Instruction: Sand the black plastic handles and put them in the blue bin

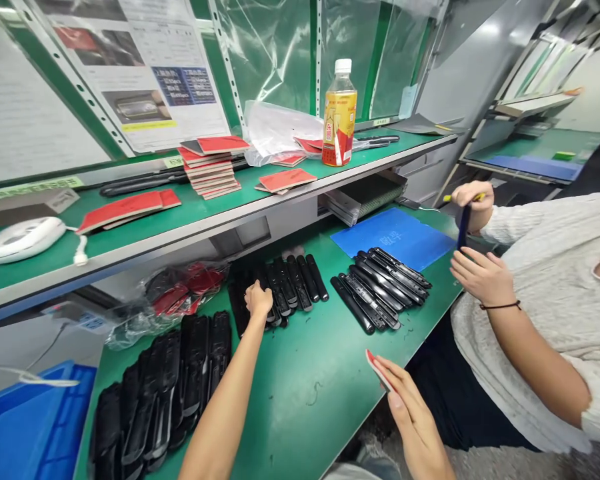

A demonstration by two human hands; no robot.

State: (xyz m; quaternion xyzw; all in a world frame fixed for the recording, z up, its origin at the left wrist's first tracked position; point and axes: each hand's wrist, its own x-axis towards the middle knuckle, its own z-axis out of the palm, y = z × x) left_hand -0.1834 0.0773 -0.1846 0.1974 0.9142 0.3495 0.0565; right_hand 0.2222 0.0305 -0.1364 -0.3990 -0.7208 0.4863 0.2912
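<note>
My left hand [259, 300] reaches into the middle row of long black plastic shells [293, 283], its fingers closed at one of them near the row's left end. The fingertips are partly hidden. My right hand [413, 413], near the table's front edge, holds a thin red-faced pad [380, 371] with a pale edge between thumb and fingers. A larger group of black shells [165, 373] lies on the left of the green table [300, 380]. Another pile of them [380, 287] lies to the right, some with their hollow insides showing.
A co-worker's hands [480, 273] hold a dark strip and a yellow tool at right. A blue sheet [395, 233] lies behind the right pile. The shelf [275, 200] carries stacked red pads [213, 167] and a drink bottle [339, 117]. Blue bins [35, 427] stand at left.
</note>
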